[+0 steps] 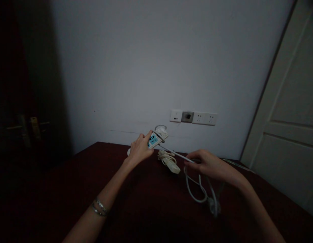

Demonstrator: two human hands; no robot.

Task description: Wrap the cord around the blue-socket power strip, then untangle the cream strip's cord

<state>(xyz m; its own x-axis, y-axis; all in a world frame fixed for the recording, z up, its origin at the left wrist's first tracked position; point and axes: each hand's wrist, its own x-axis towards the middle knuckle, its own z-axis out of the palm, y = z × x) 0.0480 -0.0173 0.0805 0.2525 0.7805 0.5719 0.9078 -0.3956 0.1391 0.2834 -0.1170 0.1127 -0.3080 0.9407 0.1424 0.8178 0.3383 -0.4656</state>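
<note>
My left hand grips a small white power strip with a blue label, held up above the dark red table near the wall. Its white cable runs taut to my right hand, which is closed around the cable. Below that hand the cable hangs in loops down to the table. A second, cream-coloured power strip with its bundled cord lies on the table between my hands.
A row of white wall sockets sits on the grey wall just above the table. A white door stands at the right. A dark door with a handle is at the left.
</note>
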